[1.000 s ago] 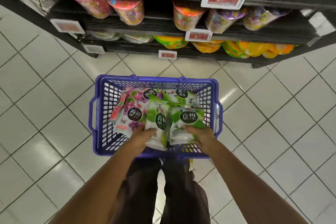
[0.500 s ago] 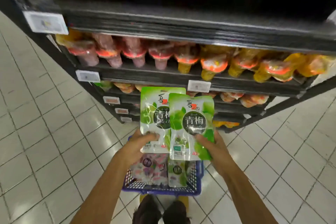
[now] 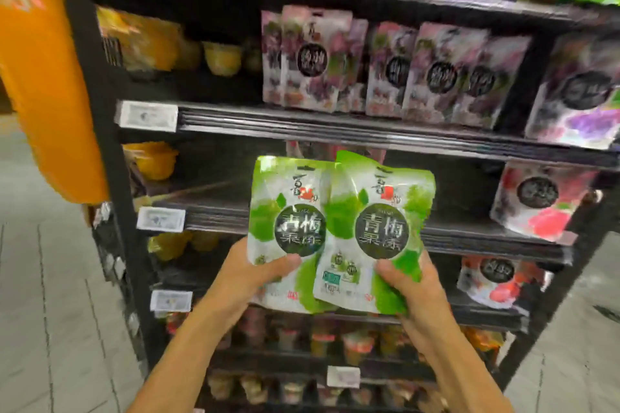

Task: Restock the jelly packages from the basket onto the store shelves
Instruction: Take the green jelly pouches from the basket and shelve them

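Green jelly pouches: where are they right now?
Head view, centre: the green plastic jelly pouches are held side by side by the left hand and right hand, before the black shelf, below the purple pouches.

Beyond the fingers [image 3: 288, 260], a bare stretch of shelf [image 3: 214, 198] is seen open, partly screened by the green packages [image 3: 339, 231] held before it. It is bounded left of the fingers by yellow cups [image 3: 156, 161], right of them by a red package [image 3: 543, 201], above them by an upper shelf edge [image 3: 335, 126].
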{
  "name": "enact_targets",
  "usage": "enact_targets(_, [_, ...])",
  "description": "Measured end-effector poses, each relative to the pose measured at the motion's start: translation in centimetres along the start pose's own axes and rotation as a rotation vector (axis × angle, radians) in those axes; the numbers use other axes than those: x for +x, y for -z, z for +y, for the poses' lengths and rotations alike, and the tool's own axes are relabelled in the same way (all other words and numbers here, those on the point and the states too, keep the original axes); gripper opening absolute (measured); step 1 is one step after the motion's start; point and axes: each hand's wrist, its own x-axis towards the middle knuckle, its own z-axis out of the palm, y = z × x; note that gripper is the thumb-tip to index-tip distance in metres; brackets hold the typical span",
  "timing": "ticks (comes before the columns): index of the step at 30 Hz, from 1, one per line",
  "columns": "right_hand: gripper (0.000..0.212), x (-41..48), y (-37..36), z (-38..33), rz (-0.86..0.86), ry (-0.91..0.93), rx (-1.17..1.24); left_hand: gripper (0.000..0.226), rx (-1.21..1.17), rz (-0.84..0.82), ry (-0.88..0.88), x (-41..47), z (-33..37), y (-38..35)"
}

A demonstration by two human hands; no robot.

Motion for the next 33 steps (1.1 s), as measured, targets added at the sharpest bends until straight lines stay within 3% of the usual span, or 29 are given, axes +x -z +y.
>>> enact_targets(4, [0.051, 1.8, -2.2, -6.6, -0.044, 0.170, -0.043, 0.048, -0.032, -0.038, -0.140, 1.3, 6.2, 0.7])
enact_targets(8, [0.050, 2.8, -3.9, -11.1, -0.059, 0.256, -0.155, 0.042, -0.035, -0.089, -0.233, 2.6, 10.3, 0.9])
enact_targets(15, [0.053, 5.0, -5.0, -16.4, 0.030, 0.318, -0.157, 0.052, -0.057, -0.152, -0.359, 5.7, 15.8, -0.6])
enact_targets(24, [0.038, 10.2, -4.8, -22.4, 0.127, 0.387, -0.117, 0.052, -0.063, -0.160, -0.328, 10.9, 20.6, -3.2])
enact_targets(27, [0.031, 12.5, -4.6, -24.5, 0.159, 0.412, -0.111, 0.043, -0.075, -0.132, -0.335, 12.2, 21.9, -3.7])
enact_targets(33, [0.051, 17.5, -5.0, -28.6, 0.168, 0.405, -0.121, 0.036, -0.081, -0.127, -0.357, 14.1, 23.5, -4.6])
